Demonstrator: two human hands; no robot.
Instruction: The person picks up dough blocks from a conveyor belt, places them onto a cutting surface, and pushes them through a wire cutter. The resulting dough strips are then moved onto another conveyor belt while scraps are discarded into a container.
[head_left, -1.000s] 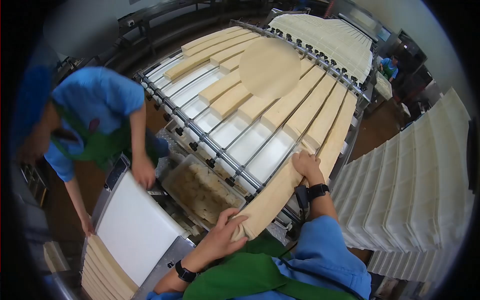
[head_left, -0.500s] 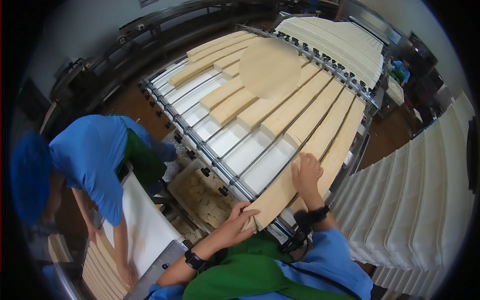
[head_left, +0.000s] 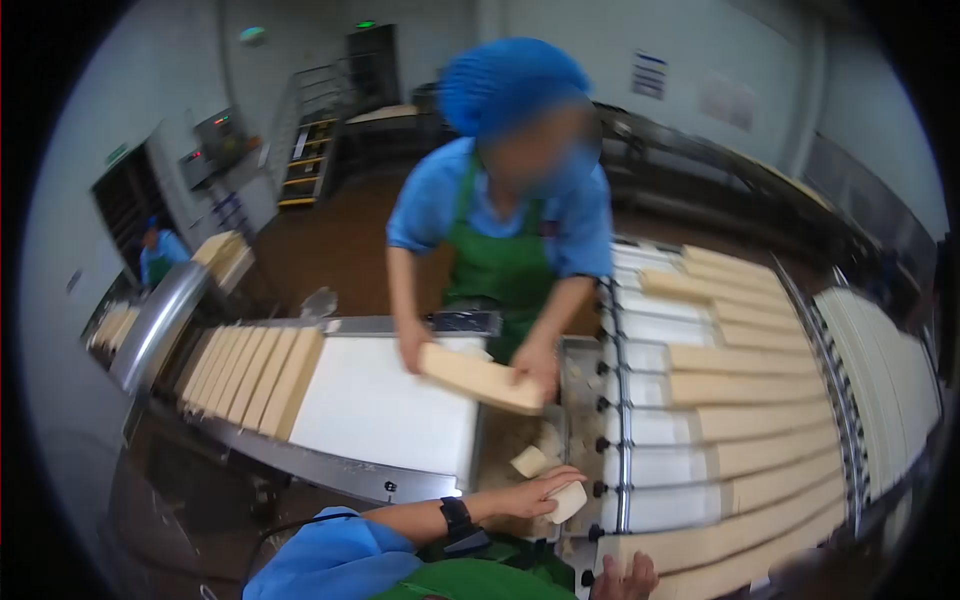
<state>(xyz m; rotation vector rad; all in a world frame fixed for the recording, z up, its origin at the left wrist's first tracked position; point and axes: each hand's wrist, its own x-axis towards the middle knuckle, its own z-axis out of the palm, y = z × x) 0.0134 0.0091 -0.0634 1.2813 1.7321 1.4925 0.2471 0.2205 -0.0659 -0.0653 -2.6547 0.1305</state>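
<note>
My left hand (head_left: 540,495), by the end of the conveyor over a scrap bin, is closed on a pale, dough-like end piece (head_left: 569,503). Just below it, a loose scrap (head_left: 529,461) of the same stuff shows above the bin. My right hand (head_left: 625,580) lies with fingers apart on the near end of a long pale dough-like strip (head_left: 700,540) on the white conveyor. Part of that hand is cut off by the frame's lower edge.
A co-worker (head_left: 510,220) opposite holds a pale block (head_left: 480,377) in both hands. Upright blocks (head_left: 255,375) line a second white belt (head_left: 385,400) at left. More strips (head_left: 745,390) lie in lanes on the right conveyor, behind a metal rail (head_left: 622,440) with black knobs.
My view has swung left. My left hand has left the strip's end and now holds a small piece above the bin. The co-worker has straightened up and lifted a block.
</note>
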